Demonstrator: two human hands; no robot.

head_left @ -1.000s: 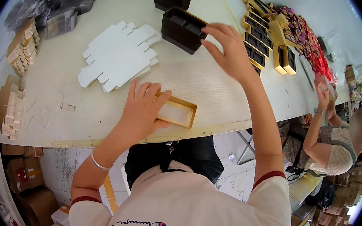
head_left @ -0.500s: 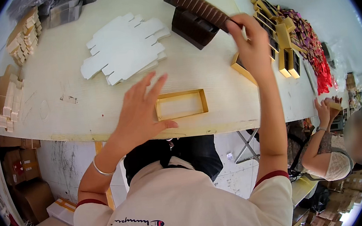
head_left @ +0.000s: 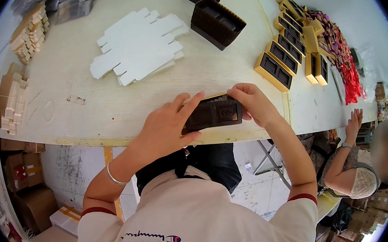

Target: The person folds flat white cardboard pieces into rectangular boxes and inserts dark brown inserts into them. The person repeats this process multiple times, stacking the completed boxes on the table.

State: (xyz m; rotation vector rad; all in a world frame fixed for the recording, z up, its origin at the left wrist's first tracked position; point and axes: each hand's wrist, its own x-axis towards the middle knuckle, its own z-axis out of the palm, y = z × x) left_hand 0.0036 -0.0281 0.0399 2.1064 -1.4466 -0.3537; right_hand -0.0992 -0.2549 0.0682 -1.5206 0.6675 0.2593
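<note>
In front of me at the table's near edge, a dark brown plastic tray insert [head_left: 215, 113] lies over a shallow gold box, slightly tilted, with a strip of the box's far gold rim [head_left: 219, 95] showing behind it. My right hand [head_left: 254, 103] pinches the insert's right end between thumb and fingers. My left hand [head_left: 168, 121] curves round the left end, fingers on the far side and thumb on the near side, bracing the box. Most of the box is hidden under the insert. A silver bangle is on my left wrist.
Flat white cartons [head_left: 138, 47] lie beyond my hands. Nested brown inserts [head_left: 217, 23] stand behind. Gold boxes with brown inserts [head_left: 274, 72] line the right, beside red-tasselled pieces [head_left: 350, 82]. Folded card stacks [head_left: 13, 101] sit at left. Another person's hand [head_left: 354, 124] is at far right.
My right hand has brought one brown insert from the nested stack down onto the gold box. My left hand has moved right, closing round the box's left end.
</note>
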